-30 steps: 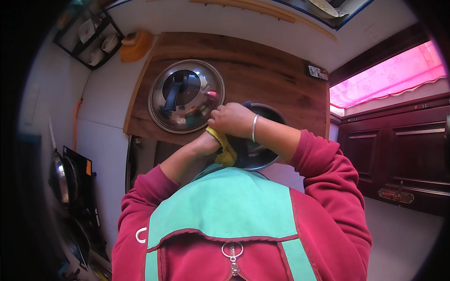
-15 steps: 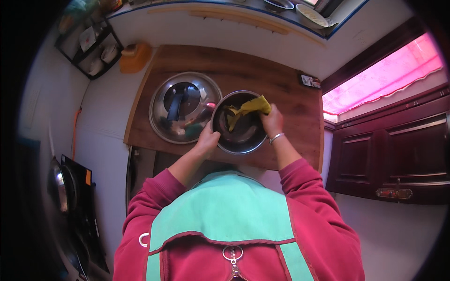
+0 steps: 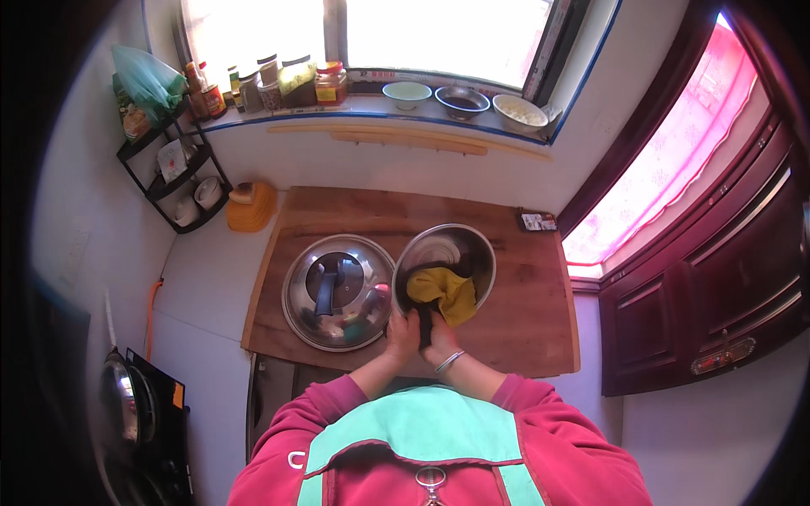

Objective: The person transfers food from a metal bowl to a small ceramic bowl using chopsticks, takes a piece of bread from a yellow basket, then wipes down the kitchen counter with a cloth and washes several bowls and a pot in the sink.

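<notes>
A round steel pan (image 3: 451,244) is tilted in front of me, to the right of a domed lid on the table. A yellow cloth (image 3: 443,291) lies crumpled inside it, one corner hanging over the near rim. A dark piece that looks like the pan's handle (image 3: 425,329) points toward me between my hands. My left hand (image 3: 403,334) is closed at the pan's near left side, beside that dark piece. My right hand (image 3: 440,344) is closed around its right side, below the cloth; its fingers are partly hidden. The steel lid (image 3: 350,295) has a black handle.
The wooden table (image 3: 540,312) holds a small dark box (image 3: 537,221) at its far right corner. Jars (image 3: 331,84) and bowls (image 3: 407,94) line the windowsill. A black corner shelf (image 3: 181,169) and a yellow container (image 3: 251,209) stand at the left, a dark red door (image 3: 709,287) at the right.
The view has lifted toward the window. My right hand has left the right rim and the cloth, and now holds near the left hand at the pan's near side. The cloth rests inside the pan.
</notes>
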